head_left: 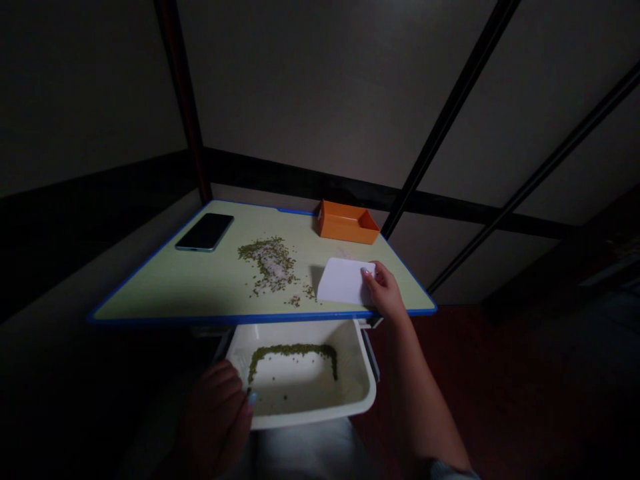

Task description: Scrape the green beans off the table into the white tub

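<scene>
My right hand [384, 288] pinches a white card [345, 281] by its right side, thumb on top, low over the right part of the table [165, 280]. Left of the card lies a loose patch of small green grains mixed with white ones [273, 263]. A few grains lie close to the card's left edge. My left hand [220, 413] is closed at the front left corner of a white drawer [310, 421], which is pulled out below the tabletop; its grip on the rim is partly hidden in shadow. Green grains [295, 349] line the drawer's back and sides.
An orange open box [349, 223] stands at the table's back right. A dark-screened phone [205, 231] lies at the back left. The tabletop has a raised blue edge [260, 319]. Panelled walls [300, 87] rise behind it. The light is dim.
</scene>
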Available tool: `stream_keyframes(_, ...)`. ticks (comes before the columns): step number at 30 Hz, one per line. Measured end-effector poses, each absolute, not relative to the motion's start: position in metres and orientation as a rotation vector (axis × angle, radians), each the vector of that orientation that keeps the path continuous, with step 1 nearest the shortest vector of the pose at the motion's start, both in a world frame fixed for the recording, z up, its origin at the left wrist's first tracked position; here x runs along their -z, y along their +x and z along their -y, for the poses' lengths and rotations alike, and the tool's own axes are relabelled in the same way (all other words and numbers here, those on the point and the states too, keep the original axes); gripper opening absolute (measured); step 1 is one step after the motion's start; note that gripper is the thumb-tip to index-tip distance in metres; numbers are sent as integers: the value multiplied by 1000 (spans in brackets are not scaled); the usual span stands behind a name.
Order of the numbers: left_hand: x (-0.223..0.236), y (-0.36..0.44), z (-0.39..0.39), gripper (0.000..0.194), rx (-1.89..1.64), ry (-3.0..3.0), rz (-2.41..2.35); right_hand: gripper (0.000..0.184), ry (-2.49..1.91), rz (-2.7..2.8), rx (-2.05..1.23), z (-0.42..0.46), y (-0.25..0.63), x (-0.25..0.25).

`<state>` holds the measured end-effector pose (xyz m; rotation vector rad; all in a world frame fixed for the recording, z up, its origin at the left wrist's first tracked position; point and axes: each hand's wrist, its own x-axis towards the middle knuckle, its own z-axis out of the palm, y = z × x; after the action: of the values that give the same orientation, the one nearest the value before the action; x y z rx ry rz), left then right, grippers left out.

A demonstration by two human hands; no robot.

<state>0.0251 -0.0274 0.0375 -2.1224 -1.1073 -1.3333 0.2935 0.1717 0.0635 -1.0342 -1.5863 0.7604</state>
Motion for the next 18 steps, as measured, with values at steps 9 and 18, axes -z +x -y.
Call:
stream_keyframes(9,-36,24,27,19,1338,-2106,1087,25,-1016,1606,-785,-170,293,-66)
stream_keyframes(18,-33,25,29,19,1329,-2117,1127,25,-1034,1489,-744,-172,293,-63)
